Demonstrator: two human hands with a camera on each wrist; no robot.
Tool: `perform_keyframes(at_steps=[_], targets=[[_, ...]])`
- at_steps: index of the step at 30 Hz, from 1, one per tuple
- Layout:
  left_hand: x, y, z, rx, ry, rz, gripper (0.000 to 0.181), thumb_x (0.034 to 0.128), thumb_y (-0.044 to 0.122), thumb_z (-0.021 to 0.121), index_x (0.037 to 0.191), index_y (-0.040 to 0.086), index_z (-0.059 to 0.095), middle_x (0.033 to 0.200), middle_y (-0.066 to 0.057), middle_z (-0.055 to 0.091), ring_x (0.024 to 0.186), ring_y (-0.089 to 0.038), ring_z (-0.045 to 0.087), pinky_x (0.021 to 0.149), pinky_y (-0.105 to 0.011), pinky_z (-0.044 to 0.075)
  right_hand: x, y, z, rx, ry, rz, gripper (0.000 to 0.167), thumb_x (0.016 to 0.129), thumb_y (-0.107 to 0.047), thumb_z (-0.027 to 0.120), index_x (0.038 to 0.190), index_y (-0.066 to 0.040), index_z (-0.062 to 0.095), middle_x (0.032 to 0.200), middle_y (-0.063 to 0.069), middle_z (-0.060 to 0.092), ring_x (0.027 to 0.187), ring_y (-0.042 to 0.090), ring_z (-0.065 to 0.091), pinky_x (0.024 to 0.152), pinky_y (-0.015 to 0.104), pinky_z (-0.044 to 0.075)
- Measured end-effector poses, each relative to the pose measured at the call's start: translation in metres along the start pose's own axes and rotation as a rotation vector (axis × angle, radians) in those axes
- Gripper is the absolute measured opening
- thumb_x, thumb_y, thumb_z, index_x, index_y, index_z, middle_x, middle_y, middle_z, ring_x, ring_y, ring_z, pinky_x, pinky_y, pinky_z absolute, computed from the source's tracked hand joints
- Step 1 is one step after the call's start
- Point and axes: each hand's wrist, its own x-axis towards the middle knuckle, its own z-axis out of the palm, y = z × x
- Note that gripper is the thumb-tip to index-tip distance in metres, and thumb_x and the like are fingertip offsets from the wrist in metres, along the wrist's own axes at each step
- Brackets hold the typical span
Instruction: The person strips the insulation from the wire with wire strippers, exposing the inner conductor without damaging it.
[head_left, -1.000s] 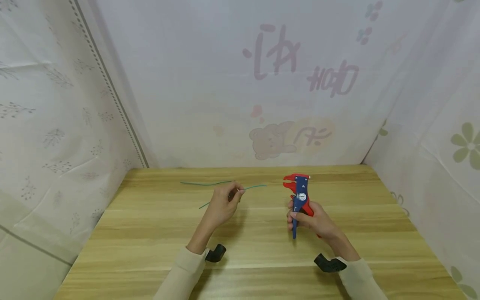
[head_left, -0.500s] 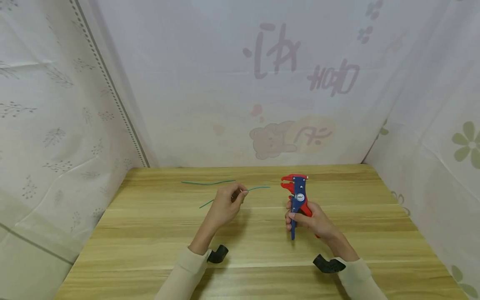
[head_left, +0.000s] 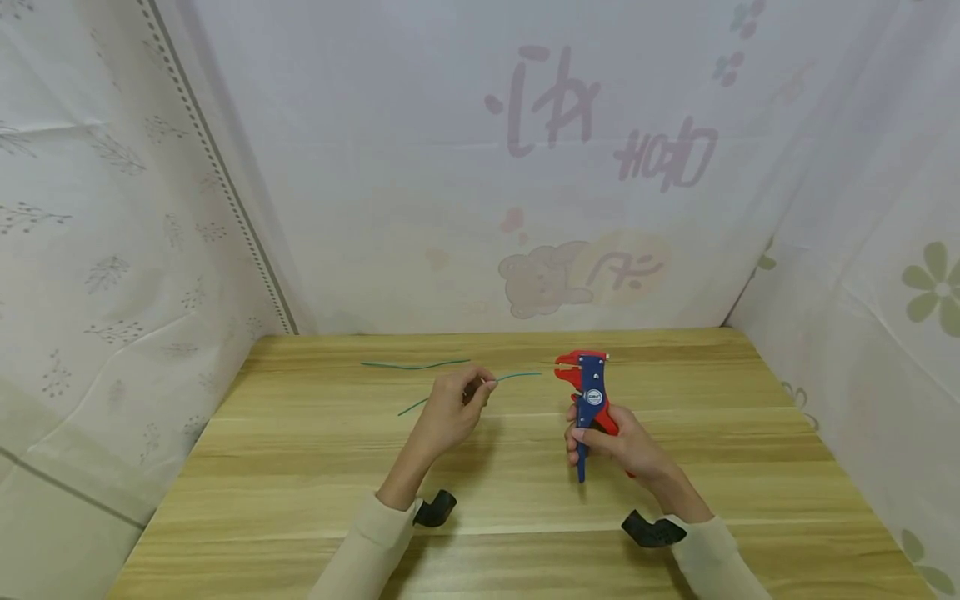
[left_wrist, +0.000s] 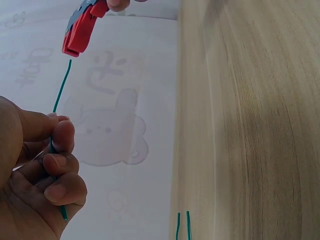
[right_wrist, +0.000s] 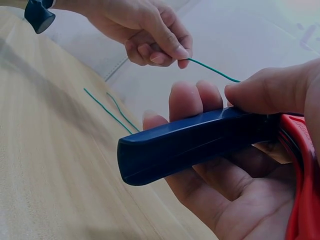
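Observation:
My left hand (head_left: 453,410) pinches a thin green wire (head_left: 519,375) between thumb and forefinger, its free end pointing right. In the left wrist view the wire's other end (left_wrist: 63,212) shows below the curled fingers. My right hand (head_left: 626,437) grips a blue and red wire stripper (head_left: 592,392) by its handles. The stripper's red jaws stand apart and face left, a short gap from the wire's tip. In the right wrist view the blue handle (right_wrist: 195,140) lies across my fingers, and the jaws are out of sight.
Two more green wires lie on the wooden table (head_left: 510,508): one (head_left: 412,367) behind my left hand, another (head_left: 412,407) partly hidden by it. Patterned cloth (head_left: 420,167) hangs round the back and sides. Each wrist carries a black mount (head_left: 435,508).
The wire stripper in my right hand has moved slightly left, towards the wire. My left hand has shifted a little right with the wire, then stayed nearly still.

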Motion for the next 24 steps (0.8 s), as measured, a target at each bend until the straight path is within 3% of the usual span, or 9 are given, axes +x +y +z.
perform_keyframes(at_steps=[8, 13, 24], targets=[[0.0008, -0.0001, 0.0009, -0.01, 0.014, 0.037, 0.009, 0.1043, 0.007, 0.063, 0.099, 0.002, 0.068, 0.067, -0.001, 0.059, 0.054, -0.002, 0.043, 0.049, -0.021, 0.038, 0.0007, 0.0019, 0.0017, -0.003, 0.015, 0.022, 0.02, 0.106, 0.001, 0.054, 0.126, 0.002, 0.049, 0.098, 0.012, 0.066, 0.089, 0.021, 0.07, 0.085, 0.042, 0.062], [0.0005, 0.0004, 0.0004, -0.013, 0.015, 0.026, 0.009, 0.1038, 0.006, 0.063, 0.099, 0.002, 0.069, 0.067, 0.001, 0.058, 0.054, -0.003, 0.043, 0.049, -0.021, 0.038, 0.0012, 0.0022, 0.0037, -0.013, 0.018, 0.031, 0.021, 0.106, -0.001, 0.055, 0.126, 0.002, 0.05, 0.099, 0.012, 0.066, 0.09, 0.021, 0.07, 0.085, 0.041, 0.062], [0.0005, 0.0016, 0.0005, -0.017, 0.009, 0.017, 0.01, 0.1047, 0.008, 0.062, 0.1, 0.002, 0.068, 0.069, -0.011, 0.061, 0.055, -0.003, 0.043, 0.05, -0.021, 0.037, 0.0016, 0.0034, 0.0076, -0.004, 0.021, 0.049, 0.021, 0.106, -0.001, 0.055, 0.126, 0.002, 0.05, 0.098, 0.012, 0.066, 0.089, 0.021, 0.07, 0.084, 0.041, 0.062]])
